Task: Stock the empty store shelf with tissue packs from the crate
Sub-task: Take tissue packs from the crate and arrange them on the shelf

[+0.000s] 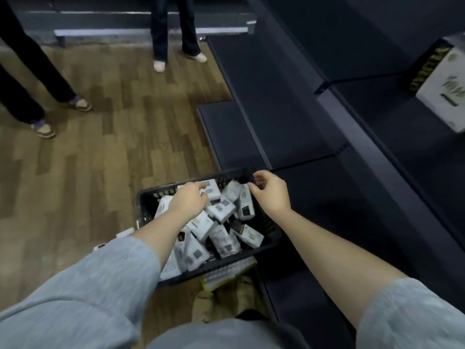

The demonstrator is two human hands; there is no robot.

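I look down on a black crate (151, 205) standing on the wooden floor (105, 147), just beside the dark lower shelf (276, 102); it is heaped with white tissue packs (221, 210) lying at all angles, some flat, some on edge.

My left hand (187, 200) reaches down into the far part of the crate; its fingers curl downward and their tips touch a flat white pack (212, 188) near the far rim; whether they actually grip it I cannot tell, since the back of the hand hides the fingertips and the frame is blurred there.

My right hand (270, 190) hangs over the far right corner of the crate; its fingers are loosely curled and apart, the thumb stretched toward the packs, and nothing lies between them; the nearest packs stand on edge just below and to the left of the thumb tip, close but not clearly touching.

Up at the right edge, one larger white box (445, 84) with a dark band sits on a higher shelf (392, 137), well apart from both hands.

Two people's legs and shoes (176, 59) stand on the floor beyond the crate.
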